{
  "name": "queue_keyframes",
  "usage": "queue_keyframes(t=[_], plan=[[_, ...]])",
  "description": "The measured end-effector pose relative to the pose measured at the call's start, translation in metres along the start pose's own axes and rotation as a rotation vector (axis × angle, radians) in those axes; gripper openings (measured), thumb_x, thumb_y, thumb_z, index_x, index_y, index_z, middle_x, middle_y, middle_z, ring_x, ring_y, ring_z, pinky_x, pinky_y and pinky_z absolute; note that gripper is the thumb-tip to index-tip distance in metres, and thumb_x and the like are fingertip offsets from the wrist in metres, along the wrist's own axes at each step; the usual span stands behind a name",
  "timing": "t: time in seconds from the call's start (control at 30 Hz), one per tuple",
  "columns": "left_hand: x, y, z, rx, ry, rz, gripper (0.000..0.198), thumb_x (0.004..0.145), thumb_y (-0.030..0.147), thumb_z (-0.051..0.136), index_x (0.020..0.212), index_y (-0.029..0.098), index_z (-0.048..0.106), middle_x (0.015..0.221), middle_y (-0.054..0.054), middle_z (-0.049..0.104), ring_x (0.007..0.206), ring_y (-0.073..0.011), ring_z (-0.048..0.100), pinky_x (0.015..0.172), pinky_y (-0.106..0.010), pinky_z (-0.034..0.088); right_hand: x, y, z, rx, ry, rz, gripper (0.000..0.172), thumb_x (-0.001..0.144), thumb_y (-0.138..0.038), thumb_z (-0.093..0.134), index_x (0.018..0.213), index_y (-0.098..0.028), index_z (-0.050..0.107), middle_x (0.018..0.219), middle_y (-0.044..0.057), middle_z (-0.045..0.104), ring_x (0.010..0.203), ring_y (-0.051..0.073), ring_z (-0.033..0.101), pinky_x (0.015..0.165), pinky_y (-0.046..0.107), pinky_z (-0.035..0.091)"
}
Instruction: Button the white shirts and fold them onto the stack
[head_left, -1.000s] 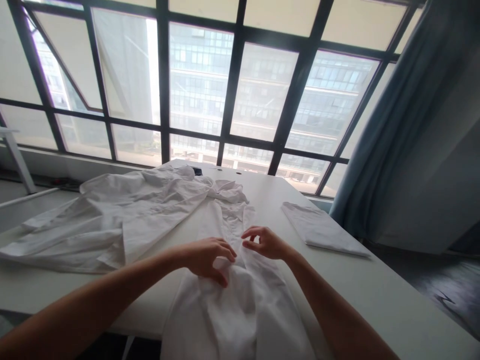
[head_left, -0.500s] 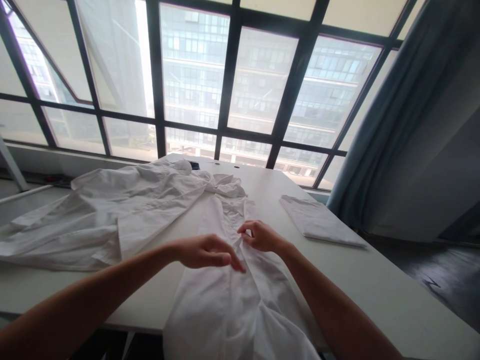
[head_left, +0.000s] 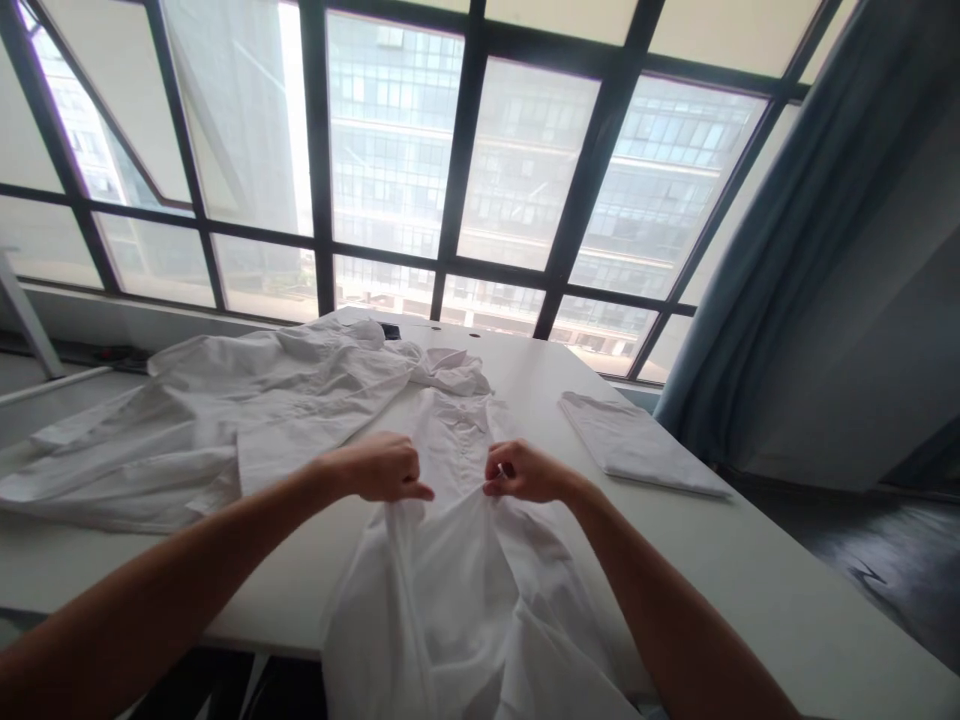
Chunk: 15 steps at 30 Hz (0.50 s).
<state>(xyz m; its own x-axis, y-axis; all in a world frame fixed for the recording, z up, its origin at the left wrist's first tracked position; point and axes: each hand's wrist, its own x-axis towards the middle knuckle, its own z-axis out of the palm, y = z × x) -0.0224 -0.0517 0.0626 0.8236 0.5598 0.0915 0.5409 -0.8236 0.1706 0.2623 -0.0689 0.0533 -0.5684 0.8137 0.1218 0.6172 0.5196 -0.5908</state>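
A long white garment, which looks like a coat or shirt, lies down the table in front of me and hangs over its near edge. My right hand pinches the cloth between thumb and fingers, raising a small peak with folds running down from it. To the left, my left hand is closed on the garment's other side at about the same height, its thumb pointing inward. Between the hands the cloth is drawn into a loose span. The far end of the garment is bunched beyond them.
Another white garment lies crumpled across the left of the white table. A folded white cloth rests at the right. A small dark object is at the far end. Windows and a blue curtain stand behind.
My left hand has moved left and away from me, closing from outstretched fingers onto the cloth. The right hand stays nearly in place, and the cloth between them is spread wider.
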Motion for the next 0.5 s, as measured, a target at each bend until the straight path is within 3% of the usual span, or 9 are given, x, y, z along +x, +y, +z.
queue_keyframes(t=[0.07,0.13,0.2,0.27,0.33,0.43,0.5], plan=[[-0.013,-0.023,-0.018,-0.023,-0.047,-0.186,0.051,0.079,0.045,0.072,0.040,0.018,0.054,0.036,0.002,0.041,0.040,-0.0102,0.033,0.052,-0.028,0.025,-0.017,0.004,-0.028,0.041,0.055,0.009,0.031,0.074,-0.044,0.074,0.068,-0.015,0.070,0.070,0.002,0.061,0.060,0.011,0.048,0.056,0.024,0.040],[-0.022,-0.042,-0.030,-0.009,-0.126,-0.348,0.048,0.067,0.043,0.081,0.038,0.018,0.052,0.035,0.004,0.037,0.039,-0.0094,0.031,0.051,-0.028,0.024,-0.035,0.012,-0.052,0.016,0.120,0.108,0.032,0.074,-0.047,0.073,0.069,-0.015,0.071,0.065,0.001,0.060,0.057,0.012,0.047,0.053,0.024,0.039],[-0.023,-0.049,-0.033,0.042,-0.099,-0.416,0.039,0.061,0.039,0.085,0.044,0.017,0.057,0.041,0.003,0.045,0.043,-0.0112,0.039,0.052,-0.027,0.028,-0.045,0.019,-0.064,-0.094,0.210,0.243,0.026,0.071,-0.041,0.074,0.065,-0.016,0.071,0.059,0.002,0.060,0.055,0.013,0.049,0.052,0.025,0.038],[-0.016,-0.042,-0.026,0.077,0.041,-0.340,0.025,0.068,0.037,0.082,0.061,0.018,0.069,0.060,-0.001,0.063,0.057,-0.0163,0.054,0.059,-0.027,0.036,-0.047,0.020,-0.063,-0.188,0.294,0.296,0.016,0.069,-0.033,0.075,0.064,-0.018,0.073,0.065,0.005,0.067,0.059,0.016,0.055,0.056,0.027,0.042],[-0.004,-0.024,-0.011,0.037,0.133,-0.146,0.020,0.078,0.037,0.077,0.085,0.019,0.075,0.087,-0.006,0.072,0.080,-0.0216,0.064,0.073,-0.029,0.043,-0.041,0.012,-0.052,-0.201,0.309,0.252,0.013,0.070,-0.030,0.074,0.073,-0.019,0.078,0.083,0.008,0.074,0.066,0.018,0.060,0.063,0.029,0.047],[0.011,-0.001,0.017,-0.117,0.059,0.156,0.041,0.075,0.043,0.081,0.109,0.021,0.072,0.114,-0.010,0.069,0.105,-0.0258,0.063,0.091,-0.032,0.044,-0.029,-0.009,-0.025,-0.123,0.138,0.131,0.030,0.076,-0.040,0.072,0.097,-0.019,0.079,0.101,0.008,0.075,0.071,0.018,0.063,0.068,0.029,0.049],[0.017,0.005,0.031,-0.194,0.032,0.252,0.045,0.074,0.044,0.082,0.112,0.022,0.071,0.116,-0.011,0.068,0.108,-0.0255,0.061,0.095,-0.032,0.044,-0.021,-0.020,-0.007,-0.073,-0.018,0.085,0.047,0.072,-0.048,0.077,0.109,-0.020,0.076,0.103,0.008,0.074,0.074,0.018,0.063,0.068,0.027,0.049]])
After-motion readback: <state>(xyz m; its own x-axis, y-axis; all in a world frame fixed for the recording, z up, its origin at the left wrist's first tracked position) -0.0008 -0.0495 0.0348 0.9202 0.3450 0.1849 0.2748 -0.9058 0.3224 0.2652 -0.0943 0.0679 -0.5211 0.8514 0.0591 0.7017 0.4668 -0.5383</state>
